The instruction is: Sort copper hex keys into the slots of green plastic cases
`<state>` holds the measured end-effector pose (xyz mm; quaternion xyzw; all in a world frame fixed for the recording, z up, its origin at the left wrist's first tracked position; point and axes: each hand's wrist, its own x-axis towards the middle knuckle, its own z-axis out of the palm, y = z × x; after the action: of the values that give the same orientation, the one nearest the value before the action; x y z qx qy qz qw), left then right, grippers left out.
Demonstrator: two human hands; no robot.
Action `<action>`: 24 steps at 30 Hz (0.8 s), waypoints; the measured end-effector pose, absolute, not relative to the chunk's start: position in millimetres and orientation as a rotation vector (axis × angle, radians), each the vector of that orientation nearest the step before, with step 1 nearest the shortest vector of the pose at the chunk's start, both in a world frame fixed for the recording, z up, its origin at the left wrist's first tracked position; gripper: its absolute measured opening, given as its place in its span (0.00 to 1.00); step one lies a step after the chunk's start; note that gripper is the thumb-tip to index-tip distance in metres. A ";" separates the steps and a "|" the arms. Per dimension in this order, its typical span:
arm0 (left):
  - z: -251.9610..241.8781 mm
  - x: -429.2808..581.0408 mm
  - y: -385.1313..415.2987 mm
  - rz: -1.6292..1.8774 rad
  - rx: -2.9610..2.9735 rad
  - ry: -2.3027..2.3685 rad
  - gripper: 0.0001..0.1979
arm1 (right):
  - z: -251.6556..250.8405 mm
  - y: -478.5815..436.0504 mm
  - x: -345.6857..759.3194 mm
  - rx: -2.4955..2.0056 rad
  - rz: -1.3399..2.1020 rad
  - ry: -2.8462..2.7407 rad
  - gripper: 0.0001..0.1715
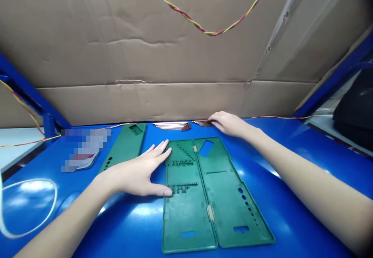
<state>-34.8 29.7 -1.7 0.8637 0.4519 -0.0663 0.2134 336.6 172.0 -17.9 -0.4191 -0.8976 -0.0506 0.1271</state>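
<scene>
The left hand (142, 174), fingers spread wide, touches the left rim of the unfolded green case (186, 211), in front of the surface's (116, 234) back edge. At that edge, the right hand (225, 122) touches copper-coloured rods (201, 122); whether it grips any, I cannot tell.

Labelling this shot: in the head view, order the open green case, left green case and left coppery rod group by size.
1. Open green case
2. Left green case, partly behind the left hand
3. Left coppery rod group
</scene>
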 end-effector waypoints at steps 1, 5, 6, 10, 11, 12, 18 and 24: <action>-2.6 -35.6 29.8 -0.164 2.400 1.245 0.58 | -23.6 177.6 336.2 -1.230 -0.165 -2.587 0.21; -4.9 -37.8 29.2 -0.103 2.398 1.230 0.56 | -42.0 187.3 335.7 -1.208 -0.187 -2.486 0.23; -4.7 -37.9 29.0 -0.107 2.393 1.235 0.57 | -45.5 188.3 336.1 -1.201 -0.186 -2.470 0.24; -3.1 -37.5 29.0 -0.119 2.373 1.246 0.57 | -55.2 191.9 339.3 -1.173 -0.124 -2.424 0.23; -3.0 -37.3 29.3 -0.116 2.374 1.243 0.57 | -56.7 193.1 340.4 -1.167 -0.098 -2.411 0.22; -3.0 -37.2 29.7 -0.113 2.379 1.237 0.57 | -57.9 194.3 341.5 -1.164 -0.071 -2.396 0.22; -1.5 -34.8 30.1 -0.173 2.388 1.237 0.57 | -62.7 201.8 343.8 -1.217 -0.013 -2.378 0.18; -1.8 -35.8 29.8 -0.190 2.387 1.242 0.57 | -62.3 202.3 340.6 -1.348 -0.048 -2.361 0.16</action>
<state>-35.8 29.8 -1.8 0.8632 0.4490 -0.0687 0.2203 340.6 202.3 -62.3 -0.4846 -0.8491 -0.0174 0.2097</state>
